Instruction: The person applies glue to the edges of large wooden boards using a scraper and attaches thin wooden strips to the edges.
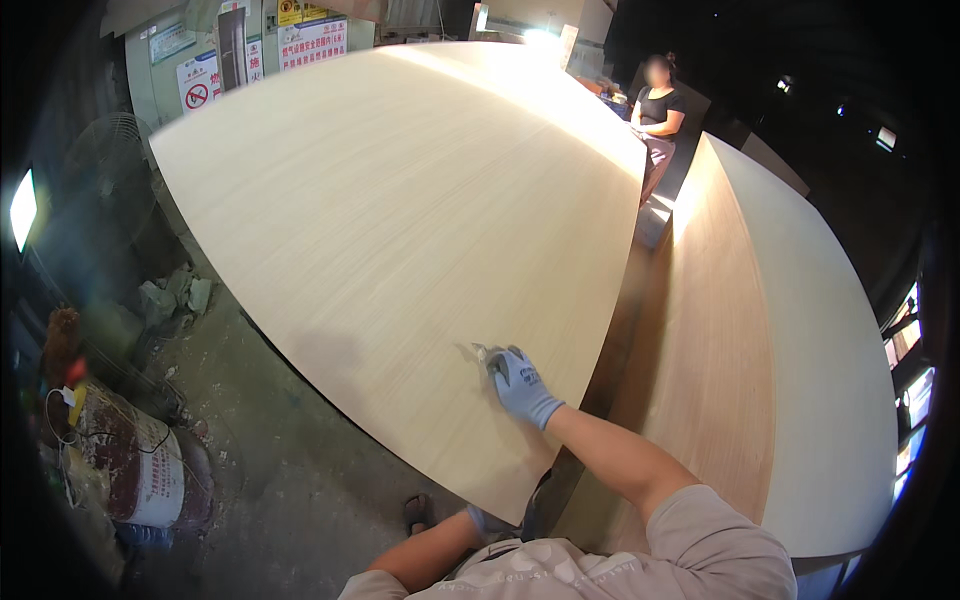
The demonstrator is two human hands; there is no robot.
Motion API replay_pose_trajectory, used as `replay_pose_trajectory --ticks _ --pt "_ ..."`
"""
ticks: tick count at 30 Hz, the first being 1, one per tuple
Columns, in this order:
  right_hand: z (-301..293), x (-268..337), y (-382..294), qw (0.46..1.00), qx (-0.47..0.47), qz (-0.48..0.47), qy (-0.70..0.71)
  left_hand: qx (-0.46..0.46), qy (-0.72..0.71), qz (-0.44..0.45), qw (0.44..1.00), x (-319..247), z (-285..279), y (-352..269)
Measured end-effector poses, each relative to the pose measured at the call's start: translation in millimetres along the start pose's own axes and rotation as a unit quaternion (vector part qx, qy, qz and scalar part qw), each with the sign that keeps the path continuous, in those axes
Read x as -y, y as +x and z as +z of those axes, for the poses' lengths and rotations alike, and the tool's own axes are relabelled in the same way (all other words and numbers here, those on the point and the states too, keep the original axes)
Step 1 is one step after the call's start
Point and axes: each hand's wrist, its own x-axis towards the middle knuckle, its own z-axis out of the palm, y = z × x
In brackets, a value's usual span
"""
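Note:
A large pale wood-veneer sheet [420,225] lies in front of me, one corner near my waist. Over its near part is my right hand [523,386] in a grey-blue work glove, closed around a small tool with a thin metal blade [478,350], perhaps a scraper or knife. The blade points left, close to the sheet's surface. My left hand [480,519], also gloved, is down by the near corner, mostly hidden by the sheet's edge and my body, so its fingers do not show.
Stacked wood panels [720,337] stand to the right, across a narrow gap. A person [660,112] stands beyond the far right edge. On the left are a drum [142,457] with cables, rubble [176,292] and a fan [112,165]. Signs hang behind the sheet.

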Motion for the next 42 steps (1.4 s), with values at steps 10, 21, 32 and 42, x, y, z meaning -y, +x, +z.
replay_pose_trajectory --ticks 10,21,32,42 --pt "64 -53 -24 0.984 0.118 0.093 0.098 -0.703 0.159 0.040 0.692 -113 -138 -116" --pt "94 -171 77 0.829 -0.289 0.234 0.417 -0.490 0.546 0.043 0.678 -216 -106 -29" --pt "90 -202 181 0.827 -0.326 0.215 0.405 -0.426 0.602 0.053 0.674 -227 -190 38" --pt "73 -217 187 0.806 -0.281 0.254 0.455 -0.462 0.519 0.046 0.717 -236 -181 32"
